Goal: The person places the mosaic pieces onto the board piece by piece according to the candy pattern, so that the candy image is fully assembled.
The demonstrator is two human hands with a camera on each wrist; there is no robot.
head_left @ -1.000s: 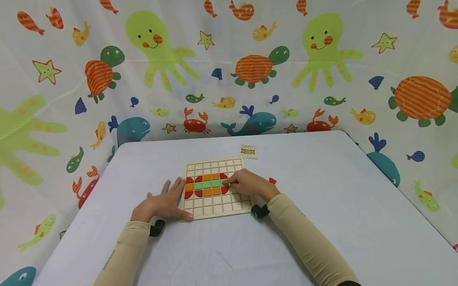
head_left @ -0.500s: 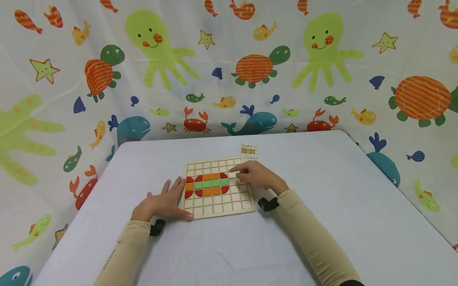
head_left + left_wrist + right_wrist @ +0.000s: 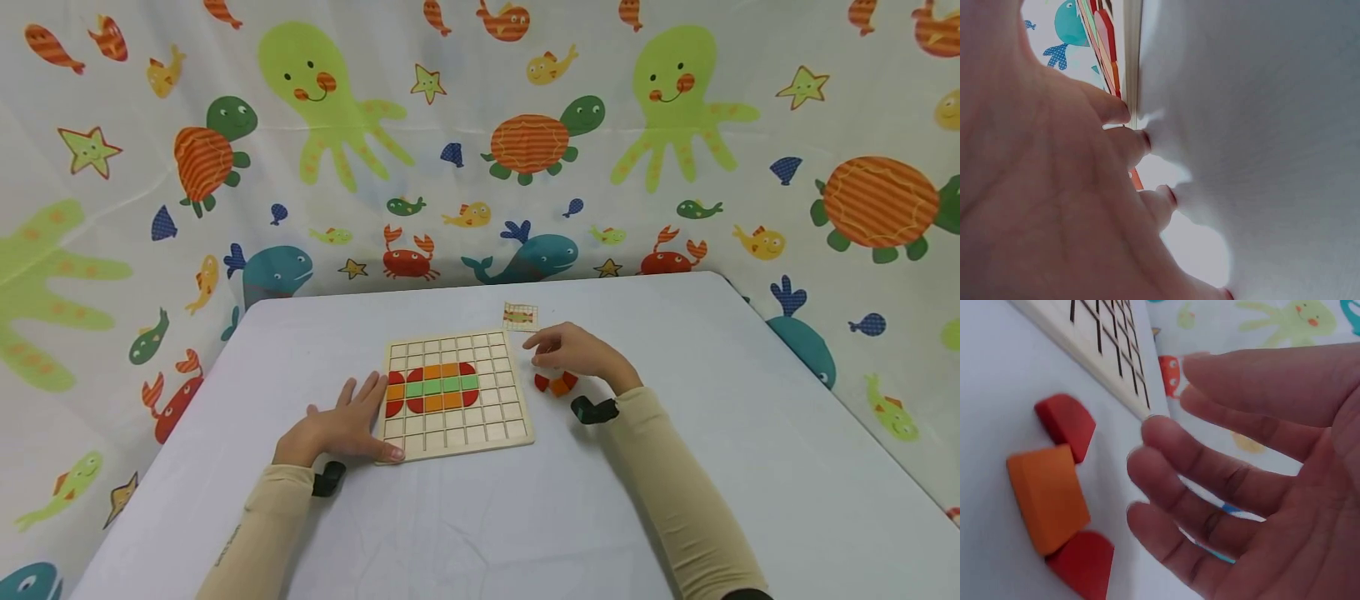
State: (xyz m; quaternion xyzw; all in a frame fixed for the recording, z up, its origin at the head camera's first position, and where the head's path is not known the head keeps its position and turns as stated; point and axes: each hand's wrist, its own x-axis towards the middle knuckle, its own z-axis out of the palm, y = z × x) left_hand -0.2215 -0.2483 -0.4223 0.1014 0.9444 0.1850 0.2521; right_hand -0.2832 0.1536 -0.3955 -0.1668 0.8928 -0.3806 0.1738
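A wooden grid board [image 3: 450,433] lies on the table with red, orange and green pieces set in its cells. Those pieces form a banded shape, its green row [image 3: 442,385] running through the middle. My left hand [image 3: 341,429] rests spread at the board's left edge, thumb on the near left corner. To the right of the board, my right hand [image 3: 573,350] hovers with relaxed fingers and nothing in them. Just below it lie an orange square block [image 3: 1050,497] and two red quarter-round blocks, one red block [image 3: 1067,424] on each side of the orange one.
A small pattern card [image 3: 521,317] lies behind the board's far right corner. The white table [image 3: 720,417] extends around the board, and a curtain [image 3: 450,100] printed with sea animals hangs behind it.
My right hand has lifted off the green row and moved right, away from the board. The loose blocks it had partly covered now show. My left hand stays in place.
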